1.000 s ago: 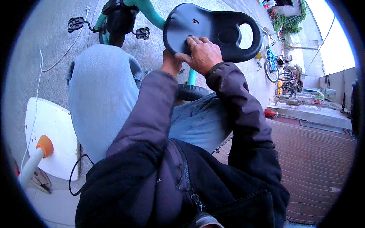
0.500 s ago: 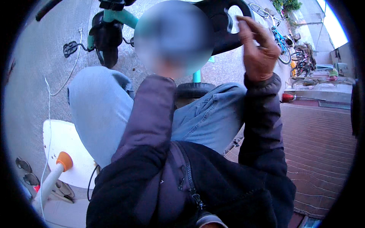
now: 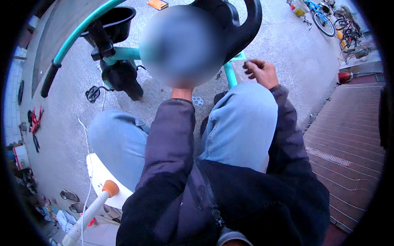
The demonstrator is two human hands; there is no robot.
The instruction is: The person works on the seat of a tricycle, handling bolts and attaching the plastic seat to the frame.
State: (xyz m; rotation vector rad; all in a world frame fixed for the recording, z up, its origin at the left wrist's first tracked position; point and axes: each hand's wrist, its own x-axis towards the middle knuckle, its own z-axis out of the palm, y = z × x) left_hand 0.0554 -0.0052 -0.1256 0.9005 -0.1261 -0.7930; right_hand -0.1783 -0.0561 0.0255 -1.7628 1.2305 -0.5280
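Observation:
In front of me stands a small teal-framed vehicle with a black pedal (image 3: pixel 92 94), probably a child's tricycle. A black curved plastic part (image 3: pixel 246 30), perhaps its seat, is at its upper right. My left hand (image 3: pixel 182 93) reaches up to the middle of it. Only the wrist shows; a round blur hides the fingers and what they touch. Just right of a teal tube (image 3: pixel 230 74), above my right knee, is my right hand (image 3: pixel 264 74). Its fingers are bent in toward the thumb; anything between them is too small to make out.
A black basket (image 3: pixel 119 24) and a teal bar with black grip (image 3: pixel 51 78) rise at upper left. A grey metal plate with holes (image 3: pixel 198 101) lies below my left wrist. At lower left are a white board (image 3: pixel 98 174) and white cord (image 3: pixel 90 164). Bicycles (image 3: pixel 324 22) stand far right.
My right hand has come down and away from the black plastic part, its fingers curling. The view has shifted, showing more of the basket and bar. My left arm still reaches into the blurred area.

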